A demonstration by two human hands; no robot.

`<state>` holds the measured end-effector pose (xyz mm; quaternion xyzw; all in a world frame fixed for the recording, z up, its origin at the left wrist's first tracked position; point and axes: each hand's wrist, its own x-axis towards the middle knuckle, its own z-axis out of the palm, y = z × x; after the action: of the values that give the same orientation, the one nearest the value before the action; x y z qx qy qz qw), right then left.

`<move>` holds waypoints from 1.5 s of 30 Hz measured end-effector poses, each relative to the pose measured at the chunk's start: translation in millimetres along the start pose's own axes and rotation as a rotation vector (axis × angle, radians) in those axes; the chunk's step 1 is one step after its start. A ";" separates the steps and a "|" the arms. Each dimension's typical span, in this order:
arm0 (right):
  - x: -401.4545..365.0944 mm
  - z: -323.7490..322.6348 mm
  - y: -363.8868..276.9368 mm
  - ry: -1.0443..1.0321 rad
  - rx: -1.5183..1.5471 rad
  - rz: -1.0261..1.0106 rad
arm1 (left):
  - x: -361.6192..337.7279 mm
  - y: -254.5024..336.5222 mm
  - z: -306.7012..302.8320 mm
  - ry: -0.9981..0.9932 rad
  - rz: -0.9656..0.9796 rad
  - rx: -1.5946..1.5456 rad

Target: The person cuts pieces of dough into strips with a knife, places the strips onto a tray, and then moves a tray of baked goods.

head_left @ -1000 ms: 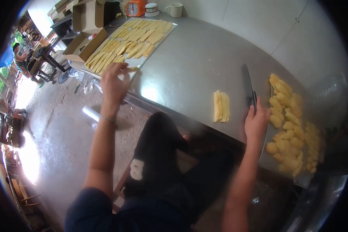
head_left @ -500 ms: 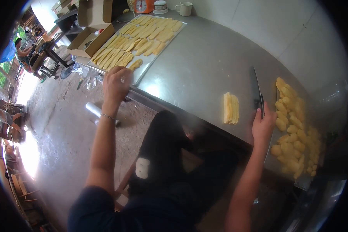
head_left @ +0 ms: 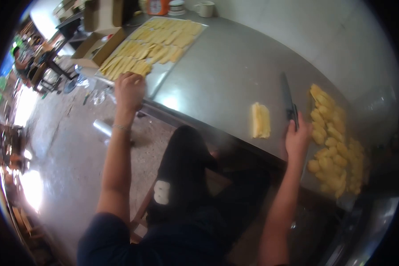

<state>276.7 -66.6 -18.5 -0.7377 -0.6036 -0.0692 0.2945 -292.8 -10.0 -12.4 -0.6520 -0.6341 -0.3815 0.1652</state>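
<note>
My left hand (head_left: 131, 91) is closed at the near edge of a tray (head_left: 164, 80) lined with rows of flat yellow slices (head_left: 157, 44); its fingers seem to pinch something at the lowest row, too small to name. In my right hand (head_left: 298, 135) is the handle of a knife (head_left: 287, 93), its dark blade pointing away from me over the metal table (head_left: 221, 75). Left of the knife lies a short stack of pale yellow slices (head_left: 261, 120). Just right of my right hand, many peeled yellow pieces (head_left: 330, 150) are heaped on the table's right end.
An open cardboard box (head_left: 97, 46) stands left of the tray. Behind are an orange scale (head_left: 157, 6), a white container (head_left: 176, 7) and a mug (head_left: 205, 9) near the wall. A person (head_left: 22, 64) sits far left. A shiny roll (head_left: 103, 127) lies on the floor.
The whole view has shifted slightly. The small piece that lay apart beside my left hand no longer shows on the tray. My right hand still has the knife.
</note>
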 end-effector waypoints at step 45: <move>-1.1 -5.7 -7.9 0.041 0.045 -0.008 | 11.0 77.0 -24.3 -0.221 -0.417 -0.304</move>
<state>270.5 -69.7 -11.6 -0.7268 -0.6019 -0.0716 0.3230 -227.4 -30.2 31.9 -0.5625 -0.7042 -0.4246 -0.0866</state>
